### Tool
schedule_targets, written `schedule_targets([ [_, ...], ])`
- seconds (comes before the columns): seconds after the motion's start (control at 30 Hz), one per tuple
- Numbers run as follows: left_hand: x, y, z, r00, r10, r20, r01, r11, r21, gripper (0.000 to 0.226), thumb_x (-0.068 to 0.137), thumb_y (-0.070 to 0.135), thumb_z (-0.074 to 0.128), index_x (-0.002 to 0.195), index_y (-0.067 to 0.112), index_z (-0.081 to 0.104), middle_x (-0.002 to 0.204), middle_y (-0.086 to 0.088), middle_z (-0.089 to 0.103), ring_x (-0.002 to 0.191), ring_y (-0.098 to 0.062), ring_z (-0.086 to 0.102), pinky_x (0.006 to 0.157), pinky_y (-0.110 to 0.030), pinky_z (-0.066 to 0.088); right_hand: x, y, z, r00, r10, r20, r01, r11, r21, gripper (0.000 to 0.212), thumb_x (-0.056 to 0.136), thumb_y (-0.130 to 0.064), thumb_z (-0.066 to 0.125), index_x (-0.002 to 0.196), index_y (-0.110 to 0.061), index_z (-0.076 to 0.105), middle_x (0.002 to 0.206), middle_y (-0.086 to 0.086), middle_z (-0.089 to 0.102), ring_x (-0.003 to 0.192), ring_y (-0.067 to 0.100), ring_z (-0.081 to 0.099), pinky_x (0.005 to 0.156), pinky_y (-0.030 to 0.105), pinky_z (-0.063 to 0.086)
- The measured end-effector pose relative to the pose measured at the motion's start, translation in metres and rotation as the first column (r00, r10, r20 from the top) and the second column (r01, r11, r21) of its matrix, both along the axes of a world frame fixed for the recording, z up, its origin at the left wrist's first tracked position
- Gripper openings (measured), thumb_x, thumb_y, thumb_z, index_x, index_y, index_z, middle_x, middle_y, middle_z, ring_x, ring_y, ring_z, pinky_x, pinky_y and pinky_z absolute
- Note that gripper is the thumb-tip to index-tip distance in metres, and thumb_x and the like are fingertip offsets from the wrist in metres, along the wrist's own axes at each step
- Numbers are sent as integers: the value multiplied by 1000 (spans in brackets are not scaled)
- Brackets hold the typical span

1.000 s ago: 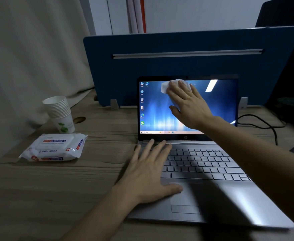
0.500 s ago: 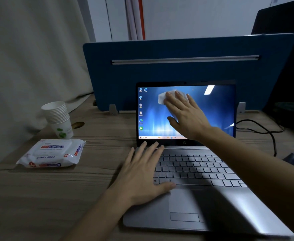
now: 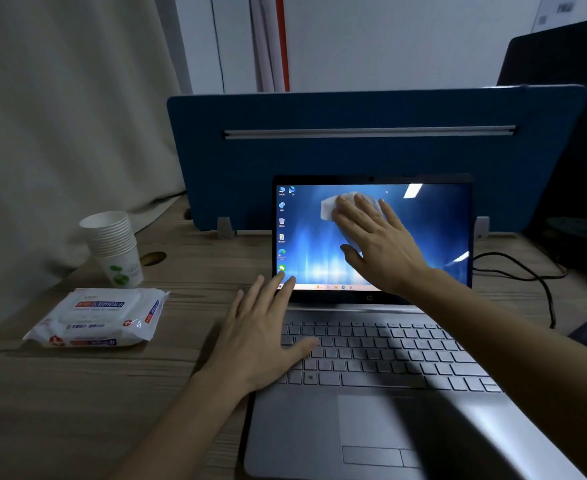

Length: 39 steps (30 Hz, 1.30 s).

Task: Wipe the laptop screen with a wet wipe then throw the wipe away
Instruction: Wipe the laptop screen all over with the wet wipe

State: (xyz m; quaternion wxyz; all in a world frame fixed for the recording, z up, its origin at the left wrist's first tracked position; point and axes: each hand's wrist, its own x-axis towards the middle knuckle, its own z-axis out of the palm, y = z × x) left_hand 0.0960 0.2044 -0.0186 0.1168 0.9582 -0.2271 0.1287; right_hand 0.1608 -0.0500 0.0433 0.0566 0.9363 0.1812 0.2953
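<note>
A silver laptop (image 3: 382, 427) stands open on the wooden desk, its lit blue screen (image 3: 434, 223) facing me. My right hand (image 3: 375, 240) lies flat against the upper middle of the screen and presses a white wet wipe (image 3: 328, 206) onto it; most of the wipe is hidden under the fingers. My left hand (image 3: 264, 334) rests palm down with fingers spread on the left end of the keyboard, its fingertips at the screen's lower left corner.
A pack of wet wipes (image 3: 98, 317) lies on the desk left of the laptop. Behind it stands a stack of paper cups (image 3: 113, 247). A blue desk divider (image 3: 354, 154) rises behind the laptop. A black cable (image 3: 534, 278) runs at the right.
My right hand has slid the wipe a little down the screen from its top edge. My left hand has moved up the laptop's left side, from the palm rest onto the keys.
</note>
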Motion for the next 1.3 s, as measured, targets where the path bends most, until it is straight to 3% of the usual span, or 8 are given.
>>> schedule_targets([
  [0.2, 20, 6, 1, 999, 51, -8, -52, 994, -94, 95, 77, 82, 29, 154, 35, 0, 164, 14, 0, 150, -12, -6, 121, -44, 12, 12, 20, 10, 1000, 4, -7, -4, 999, 45, 63, 94, -37, 45, 150, -17, 26, 161, 2, 16, 149, 26, 9, 120, 47, 4],
  [0.43, 28, 8, 0, 997, 67, 27, -65, 995, -74, 93, 81, 76, 39, 154, 34, -1, 164, 13, -1, 151, -14, -3, 121, -44, 13, 4, 15, -17, 994, 109, -30, -110, 993, -52, 61, 93, -35, 45, 149, -17, 30, 161, 0, 17, 148, 26, 13, 120, 45, 5],
  [0.57, 33, 7, -1, 998, 62, 18, -61, 997, -50, 94, 82, 76, 38, 154, 32, -3, 164, 13, -3, 151, -14, -5, 121, -44, 12, 12, 1, -2, 999, 34, 37, -34, 999, 12, 58, 93, -30, 47, 147, -15, 33, 159, 4, 23, 148, 29, 14, 119, 45, 10],
  [0.7, 34, 7, -4, 997, 71, 34, -69, 996, -49, 95, 82, 77, 38, 154, 31, -3, 165, 11, 0, 151, -16, -3, 121, -44, 12, 23, 26, 9, 999, 35, 14, -36, 998, 45, 62, 94, -35, 44, 149, -13, 28, 161, 6, 18, 149, 29, 8, 120, 45, 9],
  [0.8, 36, 8, -6, 995, 89, 52, -86, 994, -60, 96, 80, 78, 37, 155, 29, 0, 164, 11, 4, 151, -17, 2, 121, -43, 14, 22, 46, -3, 996, 84, -12, -84, 996, -1, 63, 96, -37, 43, 151, -13, 24, 161, 5, 13, 149, 28, 5, 121, 42, 3],
  [1.0, 40, 19, -6, 993, 116, 38, -114, 992, -49, 100, 76, 81, 28, 154, 29, -5, 164, 13, -1, 150, -13, -3, 121, -44, 14, 6, 22, -26, 989, 147, -13, -148, 986, -74, 60, 94, -32, 44, 149, -14, 30, 160, 3, 18, 148, 25, 12, 120, 46, 10],
  [1.17, 38, 27, -5, 993, 116, 37, -115, 992, -47, 100, 79, 80, 33, 155, 28, -5, 165, 11, 0, 151, -15, -2, 121, -43, 12, 22, 33, 0, 998, 59, 39, -60, 998, 17, 60, 95, -34, 43, 149, -13, 29, 160, 5, 20, 148, 27, 12, 121, 45, 7],
  [1.3, 37, 34, -6, 990, 136, 44, -134, 990, -49, 102, 74, 83, 24, 155, 27, -3, 165, 9, 2, 151, -16, 1, 121, -43, 13, 37, 64, 14, 998, 58, 33, -59, 998, 28, 62, 94, -38, 42, 149, -11, 29, 160, 6, 20, 148, 28, 11, 121, 44, 6],
])
